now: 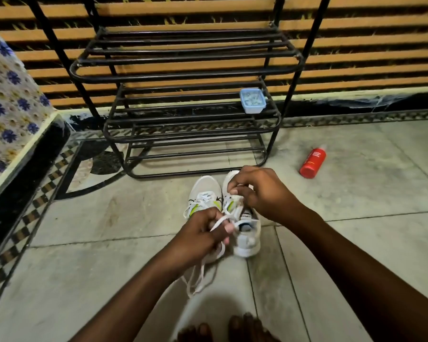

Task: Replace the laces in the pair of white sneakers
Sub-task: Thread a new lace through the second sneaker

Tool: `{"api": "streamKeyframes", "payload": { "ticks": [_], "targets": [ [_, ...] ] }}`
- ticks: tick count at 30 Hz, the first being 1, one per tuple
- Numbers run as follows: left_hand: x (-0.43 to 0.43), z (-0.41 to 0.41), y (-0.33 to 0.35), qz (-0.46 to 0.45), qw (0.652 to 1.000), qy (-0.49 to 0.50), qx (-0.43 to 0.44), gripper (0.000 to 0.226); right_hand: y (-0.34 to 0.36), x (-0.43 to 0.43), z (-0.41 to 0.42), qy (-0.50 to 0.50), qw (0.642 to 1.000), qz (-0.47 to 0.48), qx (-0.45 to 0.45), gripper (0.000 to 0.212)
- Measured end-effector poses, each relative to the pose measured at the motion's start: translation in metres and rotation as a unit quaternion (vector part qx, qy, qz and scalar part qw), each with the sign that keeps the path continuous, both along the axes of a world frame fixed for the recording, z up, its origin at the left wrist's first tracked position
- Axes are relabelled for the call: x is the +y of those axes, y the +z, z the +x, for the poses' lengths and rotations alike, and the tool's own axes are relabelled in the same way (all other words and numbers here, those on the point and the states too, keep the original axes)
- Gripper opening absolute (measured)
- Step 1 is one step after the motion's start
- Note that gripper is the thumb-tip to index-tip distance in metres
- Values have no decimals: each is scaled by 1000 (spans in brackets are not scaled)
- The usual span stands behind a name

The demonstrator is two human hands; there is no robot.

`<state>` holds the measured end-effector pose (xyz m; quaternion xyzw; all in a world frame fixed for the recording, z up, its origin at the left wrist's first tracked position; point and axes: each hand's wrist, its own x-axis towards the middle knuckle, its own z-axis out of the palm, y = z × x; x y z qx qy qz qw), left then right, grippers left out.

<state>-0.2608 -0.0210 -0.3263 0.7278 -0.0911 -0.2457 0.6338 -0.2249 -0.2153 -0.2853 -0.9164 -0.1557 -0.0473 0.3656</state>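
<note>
Job apparently midway: left hand [203, 234] pinches a loose white lace [219, 222], right hand [260, 191] pinches at the three-o'clock sneaker [248, 243] eyelets; nine-o'clock sneaker [205, 187] looks laced.

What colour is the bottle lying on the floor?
The bottle is red, seen in the head view.

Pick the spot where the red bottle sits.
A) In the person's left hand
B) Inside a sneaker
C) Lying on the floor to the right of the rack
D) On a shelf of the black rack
C: the red bottle lies on its side on the tiled floor, to the right of the black metal shoe rack.
</note>
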Motion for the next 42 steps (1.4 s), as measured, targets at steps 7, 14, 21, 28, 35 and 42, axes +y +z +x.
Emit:
{"api": "streamKeyframes", "payload": {
  "ticks": [7, 14, 21, 28, 35, 42],
  "targets": [
    [-11, 0, -31, 180, 965, 96, -167, 20, 0, -20, -17, -9, 1000, 8, -18, 19],
    [-23, 14, -15, 55, 980, 123, -145, 28, 7, -8, -16, 0, 998, 28, -52, 9],
    [-24, 30, -25, 62, 977, 127, -162, 18, -6, -23, -3, -36, 997, 33, -51, 9],
    [-38, 49, -37, 114, 981, 100, -119, 15, -30, -32, 4, -30, 996, 24, -76, 17],
    [-49, 56, -46, 15, 981, 112, -157, 9, -46, -41, 6, -84, 987, 83, -107, 21],
    [-55, 58, -43, 9, 980, 98, -170, 11, -63, -40, 4, -108, 980, 133, -102, 17]
  ]
}}
